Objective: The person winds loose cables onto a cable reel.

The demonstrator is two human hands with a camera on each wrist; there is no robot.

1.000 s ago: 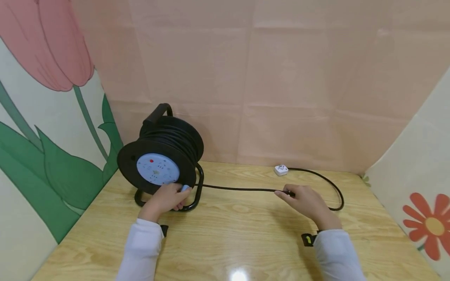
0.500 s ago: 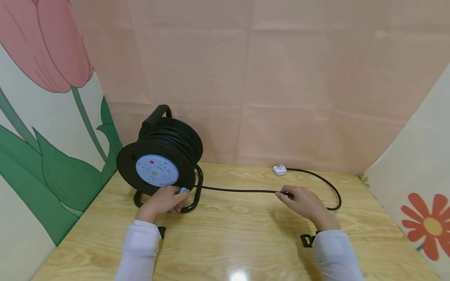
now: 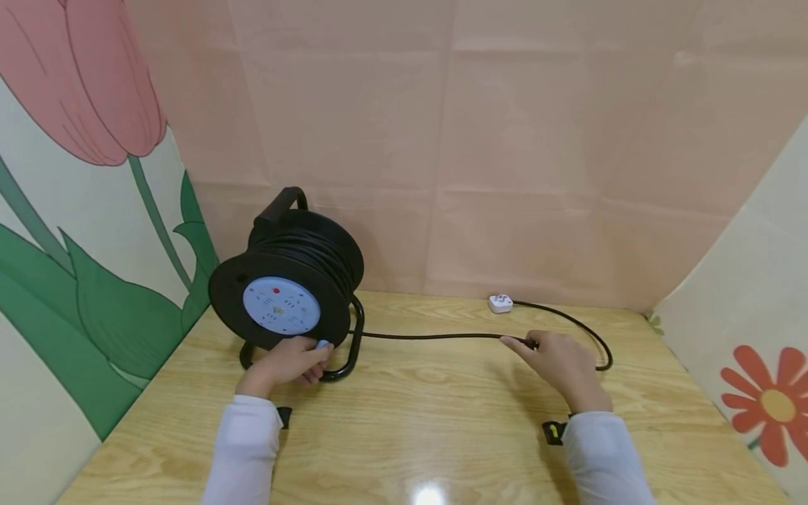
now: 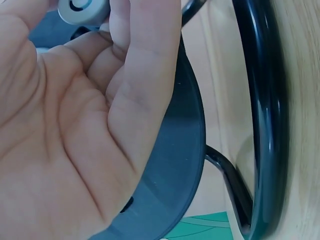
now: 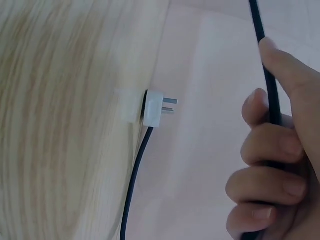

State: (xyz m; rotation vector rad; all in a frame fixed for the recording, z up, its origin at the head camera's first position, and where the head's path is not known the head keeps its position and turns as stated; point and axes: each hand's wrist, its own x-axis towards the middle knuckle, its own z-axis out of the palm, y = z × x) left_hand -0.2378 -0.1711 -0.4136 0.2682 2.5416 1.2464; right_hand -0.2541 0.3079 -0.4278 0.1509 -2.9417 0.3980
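Note:
A black cable reel (image 3: pixel 230 298) with a pale blue socket face (image 3: pixel 280 306) stands at the left of the table in the head view. My left hand (image 3: pixel 287 365) holds the small blue knob (image 3: pixel 322 344) low on the reel's front disc. In the left wrist view that knob (image 4: pixel 84 11) looks grey, with fingers curled by it. At the right, my right hand (image 3: pixel 558 361) grips the black cable (image 3: pixel 435 337), which runs from the reel. The right wrist view shows fingers curled round the cable (image 5: pixel 272 95), the thumb laid along it.
A white plug (image 3: pixel 501 304) lies near the back wall, prongs showing in the right wrist view. Its cord (image 3: pixel 577 324) curves round toward the right hand. The reel's tube stand (image 3: pixel 358 337) rests on the wooden table (image 3: pixel 410 421). Painted walls stand on both sides.
The knob and my left hand have shifted slightly left and down, and the disc has turned a little. My right hand sits slightly further along the cable; the cord loop beyond it is smaller.

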